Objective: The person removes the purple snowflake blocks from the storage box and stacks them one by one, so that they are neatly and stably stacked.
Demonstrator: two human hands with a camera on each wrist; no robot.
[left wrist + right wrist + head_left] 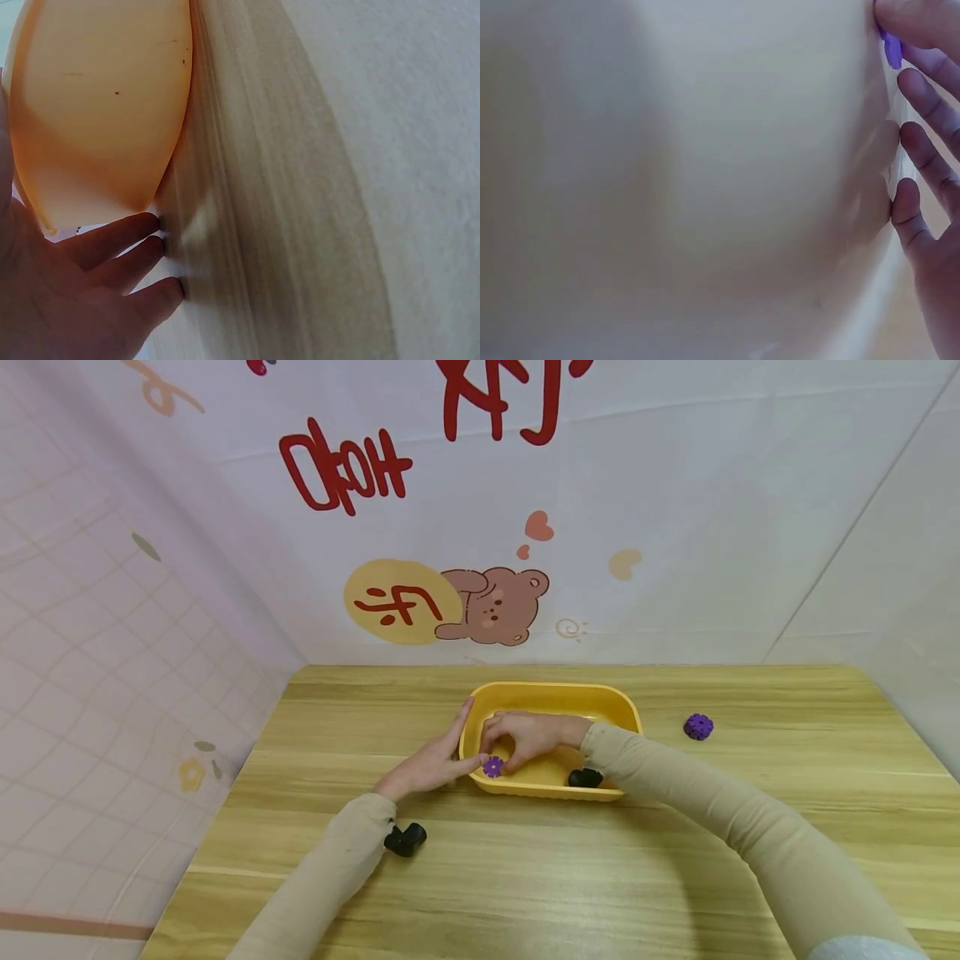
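A yellow plastic basin (555, 792) stands on the table. My left hand (427, 766) lies against the basin's left end with its fingers extended; in the left wrist view, spread fingertips (150, 221) are by its outer wall and the tabletop. Inside the basin, my right hand (528, 735) reaches down at the left end. Its thumb and forefinger pinch a purple snowflake disc (492, 767), which shows in the right wrist view as a purple sliver (892, 49) between the digits. The other right fingers are spread near the basin floor (742, 150).
Right of the basin, a small stack of purple snowflake discs (698, 727) sits on the wooden table (540, 877). A black wrist camera (406, 840) is at the left sleeve, and another black device (585, 778) is under the right wrist. A printed cloth wall (675, 485) rises behind.
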